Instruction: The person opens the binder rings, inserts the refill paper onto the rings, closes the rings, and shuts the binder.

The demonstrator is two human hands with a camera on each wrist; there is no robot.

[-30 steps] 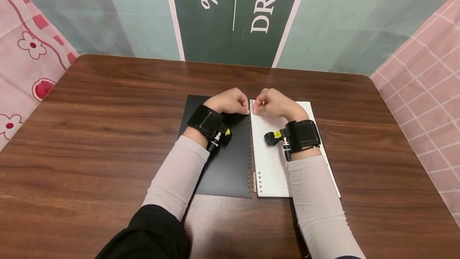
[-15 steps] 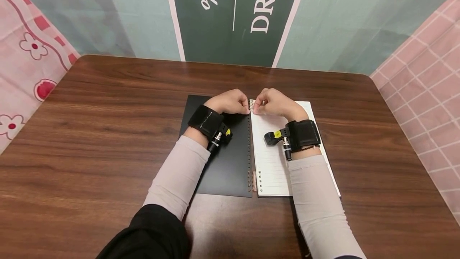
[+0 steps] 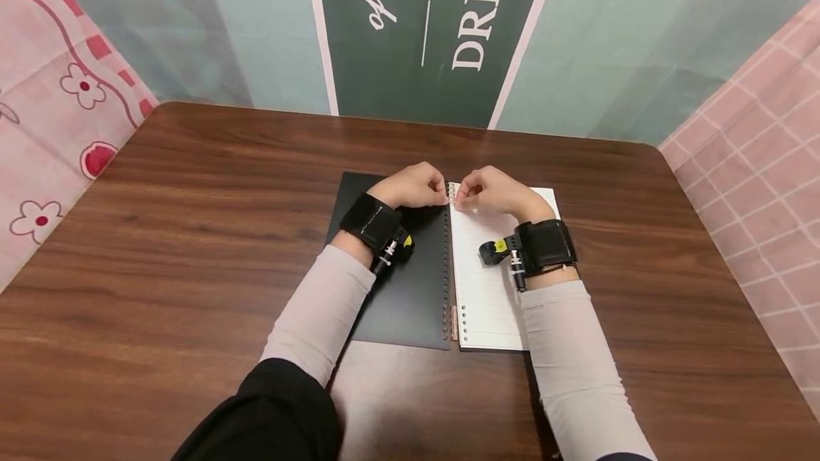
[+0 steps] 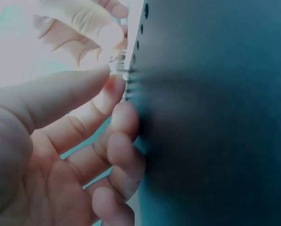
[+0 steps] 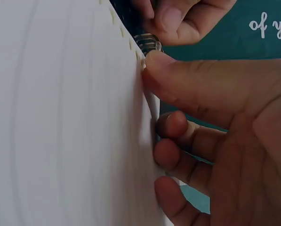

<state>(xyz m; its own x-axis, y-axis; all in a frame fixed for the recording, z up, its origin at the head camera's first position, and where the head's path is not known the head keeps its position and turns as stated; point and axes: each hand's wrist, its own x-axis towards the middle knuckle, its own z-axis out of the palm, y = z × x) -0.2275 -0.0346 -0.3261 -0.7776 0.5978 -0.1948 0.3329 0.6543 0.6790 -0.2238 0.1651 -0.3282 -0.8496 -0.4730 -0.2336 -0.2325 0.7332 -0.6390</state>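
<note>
A loose-leaf notebook lies open on the table, its black cover [image 3: 410, 304] on the left and a stack of lined white pages [image 3: 490, 319] on the right. Holes run along both inner edges. At the far end of the spine, my left hand [image 3: 416, 186] pinches the notebook by the ring binding [image 4: 119, 60], thumb against index finger. Across the spine my right hand [image 3: 496, 192] grips the top inner corner of the pages, its thumb [image 5: 161, 61] on the punched edge right beside the rings. The two hands' fingertips nearly meet. Fingers hide part of the rings.
The brown wooden table [image 3: 211, 233] extends around the notebook. Behind its far edge hangs a green cloth backdrop [image 3: 416, 84] with white lettering. Pink patterned cloth [image 3: 58, 148] borders the left side, and pink tile-patterned cloth [image 3: 762, 183] the right.
The head view has tilted slightly, shifting the whole scene a little. Both hands keep their hold at the far end of the spine, with hardly any movement against the notebook.
</note>
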